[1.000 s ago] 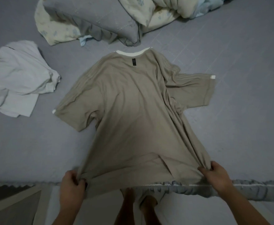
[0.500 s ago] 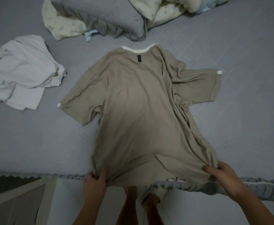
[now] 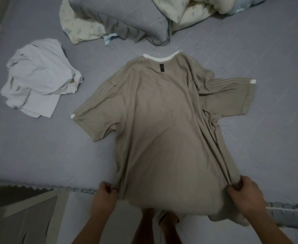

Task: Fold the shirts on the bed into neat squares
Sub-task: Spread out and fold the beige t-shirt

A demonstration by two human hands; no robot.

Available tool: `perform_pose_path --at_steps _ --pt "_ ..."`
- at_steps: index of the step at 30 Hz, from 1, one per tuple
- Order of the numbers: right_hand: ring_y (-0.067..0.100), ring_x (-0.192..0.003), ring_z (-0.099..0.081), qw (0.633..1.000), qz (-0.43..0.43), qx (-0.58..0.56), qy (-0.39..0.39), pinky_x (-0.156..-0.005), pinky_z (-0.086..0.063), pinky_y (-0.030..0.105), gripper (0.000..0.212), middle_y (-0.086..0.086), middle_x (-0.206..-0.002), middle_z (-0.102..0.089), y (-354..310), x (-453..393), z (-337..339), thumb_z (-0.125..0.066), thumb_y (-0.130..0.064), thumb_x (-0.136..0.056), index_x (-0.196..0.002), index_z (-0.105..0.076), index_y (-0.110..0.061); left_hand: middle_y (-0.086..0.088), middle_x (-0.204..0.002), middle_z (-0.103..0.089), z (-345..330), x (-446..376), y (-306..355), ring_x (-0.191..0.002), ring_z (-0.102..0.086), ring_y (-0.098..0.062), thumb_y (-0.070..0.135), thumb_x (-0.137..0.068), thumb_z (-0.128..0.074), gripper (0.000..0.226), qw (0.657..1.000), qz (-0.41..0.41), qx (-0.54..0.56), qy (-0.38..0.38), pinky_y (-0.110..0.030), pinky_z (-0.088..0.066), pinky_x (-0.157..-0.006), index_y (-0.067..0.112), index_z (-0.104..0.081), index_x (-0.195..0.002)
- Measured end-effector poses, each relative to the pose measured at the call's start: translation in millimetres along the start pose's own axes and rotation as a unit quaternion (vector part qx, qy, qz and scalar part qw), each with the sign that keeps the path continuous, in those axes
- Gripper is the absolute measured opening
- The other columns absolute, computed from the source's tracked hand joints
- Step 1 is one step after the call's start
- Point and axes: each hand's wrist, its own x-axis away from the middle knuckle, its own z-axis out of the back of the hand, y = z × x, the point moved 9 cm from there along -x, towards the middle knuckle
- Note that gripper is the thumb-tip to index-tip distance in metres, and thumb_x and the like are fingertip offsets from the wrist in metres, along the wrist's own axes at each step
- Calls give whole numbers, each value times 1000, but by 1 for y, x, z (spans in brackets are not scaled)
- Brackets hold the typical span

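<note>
Left hand [image 3: 104, 192] pinching the tan shirt [image 3: 164, 131] at its hem corner, shifted inward along the hem versus a second ago. Right hand [image 3: 245, 194] gripping the bunched opposite corner. Hem now pulled past the bed [image 3: 30, 152] edge, body taut and flatter (right side and sleeve still creased). Means spreading nearly done, folding not started. White shirt [image 3: 39, 76] crumpled far left, waiting. No containers in view.

I see bare grey quilted bedsheet [image 3: 268, 147] right of the spread tan short-sleeved shirt [image 3: 162, 129], open for a hand. On its left, a crumpled white shirt [image 3: 39, 80] narrows the room; beyond the collar, heaped grey and floral pillows [image 3: 127, 18] block.
</note>
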Motion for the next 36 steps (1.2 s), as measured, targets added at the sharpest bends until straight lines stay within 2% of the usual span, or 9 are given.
perform_pose_path --at_steps 6,9,14,20,25,28,31,33,36 --pt "45 -123 -45 997 72 -15 23 -104 -41 55 73 23 -139 -44 -68 1 17 -72 -24 -83 -146 -38 -10 -10 -101 -62 46 -43 49 -100 -62 -34 23 -90 -65 45 987 23 145 60 -42 -48 -92 9 -49 -129" --pt "45 -131 -39 990 135 24 40 -108 -36 54 78 22 -149 -35 -117 5 23 -72 -24 -84 -150 -34 -8 -22 -122 -61 71 -76 81 -115 -58 -38 28 -89 -67 56 983 -3 169 75 -45 -46 -99 0 -46 -133" --pt "37 -136 -38 959 264 92 50 -113 -33 45 71 17 -152 -38 -233 14 19 -71 -23 -83 -146 -42 -6 -21 -134 -54 128 -126 122 -123 -52 -37 34 -80 -78 77 963 -15 219 157 -48 -45 -102 1 -40 -139" --pt "33 -138 -36 923 348 134 90 -113 -31 43 58 9 -157 -32 -405 -20 28 -52 -29 -97 -150 -35 -16 -27 -126 -54 168 -199 147 -115 -53 -43 31 -89 -67 48 974 -29 149 165 -48 -45 -102 10 -55 -131" --pt "41 -132 -40 907 363 156 145 -108 -33 48 49 10 -155 -35 -534 -77 47 -46 -23 -98 -147 -38 -17 -22 -104 -54 196 -227 177 -101 -52 -40 17 -82 -75 18 965 -176 -2 196 -45 -42 -92 7 -67 -94" --pt "44 -131 -38 913 337 177 147 -107 -31 52 50 12 -152 -38 -572 -105 49 -48 -25 -98 -147 -38 -22 -13 -98 -59 203 -241 187 -94 -55 -34 14 -81 -70 12 958 -229 -56 162 -45 -43 -87 9 -63 -90" --pt "44 -118 -51 920 312 207 115 -99 -40 49 38 20 -132 -56 -584 -120 40 -53 -34 -96 -131 -56 -18 6 -94 -61 208 -259 187 -91 -58 -18 26 -82 -68 20 973 -207 -22 100 -42 -40 -95 27 -55 -97" --pt "42 -105 -58 929 307 183 92 -87 -47 45 27 22 -113 -64 -591 -123 36 -58 -32 -94 -110 -65 -12 14 -85 -61 209 -267 191 -84 -58 -11 34 -83 -69 20 978 -201 11 52 -37 -43 -91 32 -54 -95" --pt "41 -93 -62 925 333 148 106 -74 -46 40 19 23 -97 -67 -618 -117 46 -62 -26 -91 -95 -67 -8 6 -78 -66 240 -276 203 -77 -62 -18 30 -89 -64 7 962 -240 30 127 -32 -47 -77 24 -65 -92"
